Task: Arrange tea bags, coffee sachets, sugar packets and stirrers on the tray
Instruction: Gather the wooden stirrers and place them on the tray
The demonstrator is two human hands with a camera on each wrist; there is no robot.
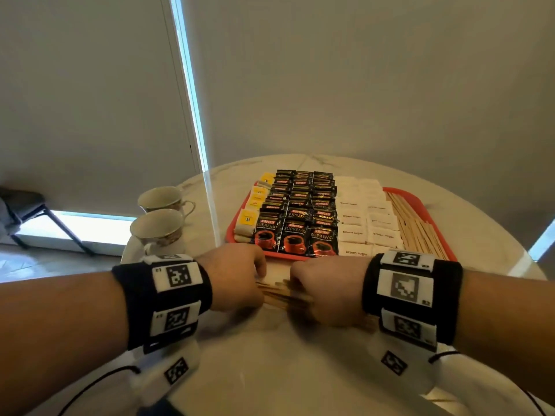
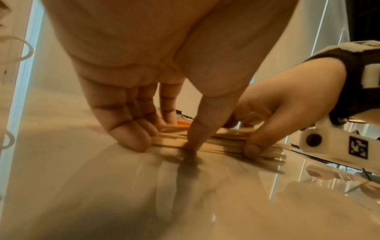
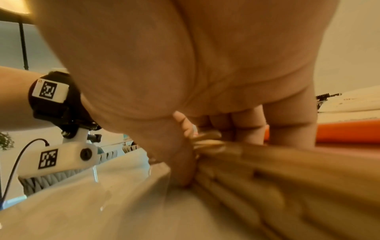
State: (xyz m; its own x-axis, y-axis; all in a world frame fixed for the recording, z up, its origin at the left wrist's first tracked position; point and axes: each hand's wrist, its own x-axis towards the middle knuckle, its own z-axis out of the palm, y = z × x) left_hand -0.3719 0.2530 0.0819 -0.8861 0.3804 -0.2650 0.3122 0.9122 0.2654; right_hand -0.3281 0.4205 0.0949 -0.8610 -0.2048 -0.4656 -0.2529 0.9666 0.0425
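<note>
A red tray [image 1: 420, 193] holds a row of yellow-tagged tea bags [image 1: 249, 219] at its left, then black coffee sachets [image 1: 295, 232], white sugar packets [image 1: 369, 220], and wooden stirrers [image 1: 417, 223] along its right side. In front of the tray a loose bundle of stirrers [image 1: 276, 295] lies on the table. My left hand [image 1: 261, 280] holds its left end, thumb on the near side and fingers [image 2: 133, 141] at the stick ends. My right hand [image 1: 295, 283] grips the bundle [image 2: 222, 142] further right, thumb near, fingers behind.
Two empty teacups [image 1: 159, 199] [image 1: 157, 228] stand on the round marble table [image 1: 300, 370] left of the tray. The tray's near rim [image 3: 347, 131] is just beyond my knuckles. Cables hang from both wrist cameras at the table's near edge.
</note>
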